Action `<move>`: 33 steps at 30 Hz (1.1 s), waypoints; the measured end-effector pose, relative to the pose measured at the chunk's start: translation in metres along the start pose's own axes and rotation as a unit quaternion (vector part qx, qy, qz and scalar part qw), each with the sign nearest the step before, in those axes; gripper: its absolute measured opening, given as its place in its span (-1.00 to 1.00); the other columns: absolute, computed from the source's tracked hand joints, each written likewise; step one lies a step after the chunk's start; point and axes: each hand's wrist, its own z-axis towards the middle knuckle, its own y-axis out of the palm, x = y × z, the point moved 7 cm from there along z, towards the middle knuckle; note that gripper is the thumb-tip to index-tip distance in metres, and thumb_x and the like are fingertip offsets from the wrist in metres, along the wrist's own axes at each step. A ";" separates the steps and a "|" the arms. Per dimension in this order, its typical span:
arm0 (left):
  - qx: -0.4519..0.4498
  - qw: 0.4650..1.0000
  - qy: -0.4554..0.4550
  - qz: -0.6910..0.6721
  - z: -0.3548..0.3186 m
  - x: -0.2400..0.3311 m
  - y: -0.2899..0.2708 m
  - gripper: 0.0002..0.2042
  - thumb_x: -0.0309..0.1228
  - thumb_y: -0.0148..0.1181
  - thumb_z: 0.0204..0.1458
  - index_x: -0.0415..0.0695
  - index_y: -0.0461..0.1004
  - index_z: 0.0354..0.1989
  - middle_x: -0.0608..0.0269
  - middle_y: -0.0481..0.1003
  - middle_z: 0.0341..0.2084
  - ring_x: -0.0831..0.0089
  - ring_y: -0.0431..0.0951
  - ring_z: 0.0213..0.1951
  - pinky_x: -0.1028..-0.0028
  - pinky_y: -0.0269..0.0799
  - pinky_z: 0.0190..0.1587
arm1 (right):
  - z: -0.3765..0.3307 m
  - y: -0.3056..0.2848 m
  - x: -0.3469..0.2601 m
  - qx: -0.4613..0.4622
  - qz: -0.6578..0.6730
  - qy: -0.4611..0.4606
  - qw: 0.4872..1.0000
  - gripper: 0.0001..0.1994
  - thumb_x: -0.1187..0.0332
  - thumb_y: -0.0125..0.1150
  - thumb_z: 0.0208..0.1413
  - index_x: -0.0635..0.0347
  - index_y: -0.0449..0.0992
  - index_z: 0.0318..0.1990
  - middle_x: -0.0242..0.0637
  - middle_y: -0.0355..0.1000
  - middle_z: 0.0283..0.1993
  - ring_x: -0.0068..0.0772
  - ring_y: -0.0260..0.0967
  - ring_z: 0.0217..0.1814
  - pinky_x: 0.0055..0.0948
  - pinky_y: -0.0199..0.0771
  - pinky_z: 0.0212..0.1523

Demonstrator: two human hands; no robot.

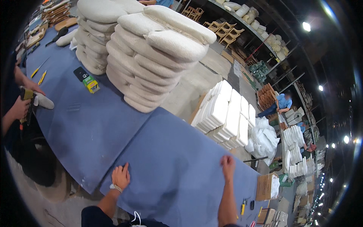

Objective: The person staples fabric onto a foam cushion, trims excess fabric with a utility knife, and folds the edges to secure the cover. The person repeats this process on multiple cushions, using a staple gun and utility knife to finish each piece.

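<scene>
My left hand rests on the blue-covered table, close to the seam between two table sections. Its fingers are stretched forward, and it holds nothing; a pale band circles the wrist. Farther right, my right hand is over the table near its far edge, its fingers curled in with nothing showing in them. Beyond the left hand, a tall stack of cream upholstered cushions stands on the table, with a second cream stack beside it.
At left, a co-worker's hands hold a power tool and a small pale pad. A green-yellow box and yellow cutters lie on the table. White padded panels are piled past the far edge; a cardboard box stands right.
</scene>
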 end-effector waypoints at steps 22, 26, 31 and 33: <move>-0.130 0.989 -0.070 -0.011 0.002 -0.013 -0.002 -0.50 -0.26 0.17 0.13 0.15 0.45 0.31 0.25 0.44 -0.38 0.27 0.48 -0.34 0.29 0.45 -0.29 | 0.379 0.242 -0.442 0.061 -0.490 -0.449 0.744 -0.31 0.64 0.08 0.02 0.01 0.34 0.40 -0.19 0.43 0.32 -0.05 0.37 0.21 -0.08 0.31 0.31; -0.109 0.992 -0.065 -0.006 0.004 -0.013 -0.007 -0.51 -0.27 0.17 0.12 0.13 0.46 0.29 0.23 0.44 -0.37 0.24 0.49 -0.32 0.25 0.46 -0.27 | 0.312 0.195 -0.462 0.004 -0.435 -0.547 0.715 -0.35 0.64 0.11 -0.03 0.16 0.41 0.33 -0.10 0.43 0.31 0.00 0.27 0.41 -0.13 0.20 0.43; -0.062 0.996 -0.066 -0.012 0.002 -0.010 -0.012 -0.55 -0.29 0.17 0.11 0.11 0.49 0.23 0.22 0.44 -0.36 0.21 0.49 -0.29 0.24 0.46 -0.24 | 0.199 0.083 -0.489 -0.066 -0.376 -0.478 0.791 -0.38 0.68 0.13 -0.07 0.23 0.43 0.27 -0.02 0.46 0.24 0.05 0.36 0.34 -0.11 0.24 0.40; -0.016 0.998 -0.057 -0.029 0.005 -0.010 -0.011 -0.57 -0.30 0.16 0.11 0.12 0.52 0.20 0.20 0.44 -0.37 0.18 0.48 -0.27 0.21 0.45 -0.25 | 0.166 0.005 -0.492 -0.091 -0.335 -0.506 0.790 -0.40 0.67 0.15 -0.05 0.24 0.44 0.26 -0.02 0.47 0.21 0.01 0.39 0.32 -0.13 0.25 0.38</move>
